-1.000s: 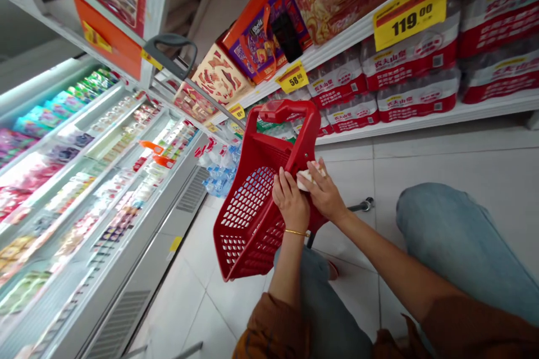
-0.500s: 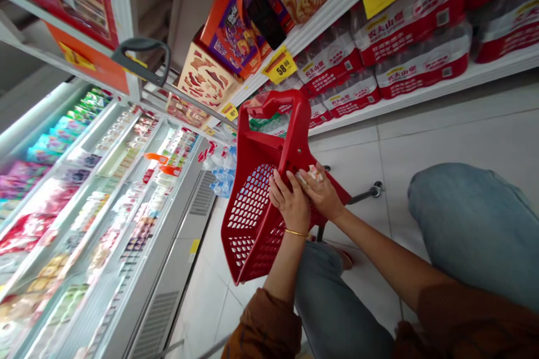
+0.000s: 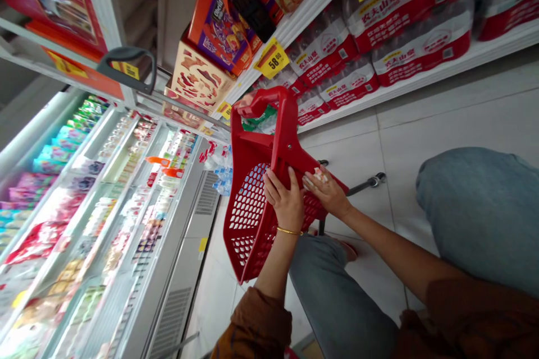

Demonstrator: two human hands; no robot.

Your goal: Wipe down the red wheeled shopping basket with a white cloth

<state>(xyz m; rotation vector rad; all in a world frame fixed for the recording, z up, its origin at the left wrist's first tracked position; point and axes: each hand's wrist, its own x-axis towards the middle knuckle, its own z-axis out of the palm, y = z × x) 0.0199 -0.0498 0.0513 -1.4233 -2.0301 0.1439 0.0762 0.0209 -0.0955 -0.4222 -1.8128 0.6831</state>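
Note:
A red shopping basket (image 3: 269, 224) with perforated sides stands on the floor before me, its red handle (image 3: 283, 118) upward. My left hand (image 3: 287, 199), a gold bracelet at its wrist, rests over the basket's near rim with fingers spread. To its right, my right hand (image 3: 330, 195) touches the basket's outer side with its fingertips. A small white and orange thing (image 3: 320, 174) is at the fingers of that hand; its kind is unclear. Behind the basket, a metal rod (image 3: 191, 105) ends in a grey pull handle (image 3: 130, 67).
Shelves with wrapped red water packs (image 3: 421, 56) and snack boxes (image 3: 236, 17) run along the top right. A lit cooler (image 3: 126, 207) full of goods lines the left. Small wheels (image 3: 377, 179) sit by the basket, and my knees (image 3: 471, 202) are close on the right.
My view has shifted slightly, so the shelves sit a little further left and up. The right hand has moved slightly away from the left along the basket's side.

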